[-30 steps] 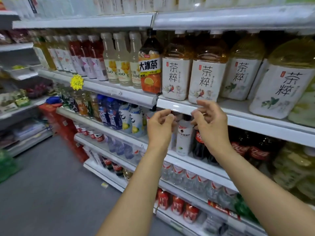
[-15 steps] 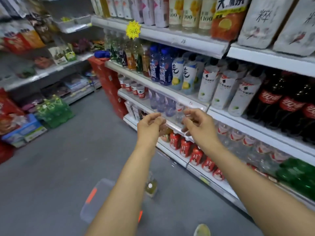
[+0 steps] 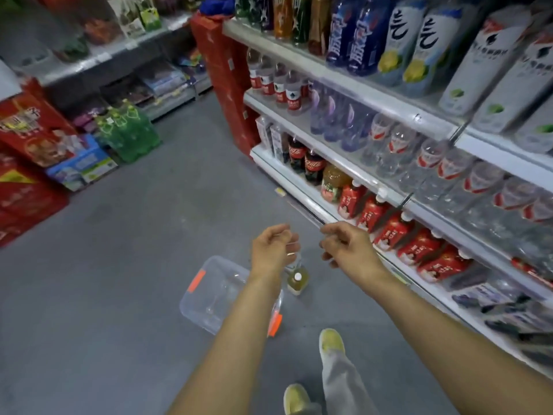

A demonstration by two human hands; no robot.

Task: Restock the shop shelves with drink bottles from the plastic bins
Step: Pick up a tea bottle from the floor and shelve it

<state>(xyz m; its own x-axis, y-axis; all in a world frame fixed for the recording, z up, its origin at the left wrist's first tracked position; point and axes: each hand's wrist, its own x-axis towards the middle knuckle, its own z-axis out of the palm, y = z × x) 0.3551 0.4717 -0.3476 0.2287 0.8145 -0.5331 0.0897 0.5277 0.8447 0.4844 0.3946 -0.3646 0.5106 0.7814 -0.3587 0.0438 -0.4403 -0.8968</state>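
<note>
Floor (image 3: 134, 250): bottle (image 3: 297, 280) just under L fingers (image 3: 288, 238)

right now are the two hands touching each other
Apart. The head view shows grey floor between the left hand and the right hand.

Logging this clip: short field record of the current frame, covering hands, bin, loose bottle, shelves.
left hand: loosely curled, holding nothing
right hand: loosely curled, holding nothing
bin: clear plastic, orange latches, on the floor, no bottles visible inside
bottle: yellowish drink, upright on the floor beside the bin
shelves: on the right, stocked with drinks
</note>
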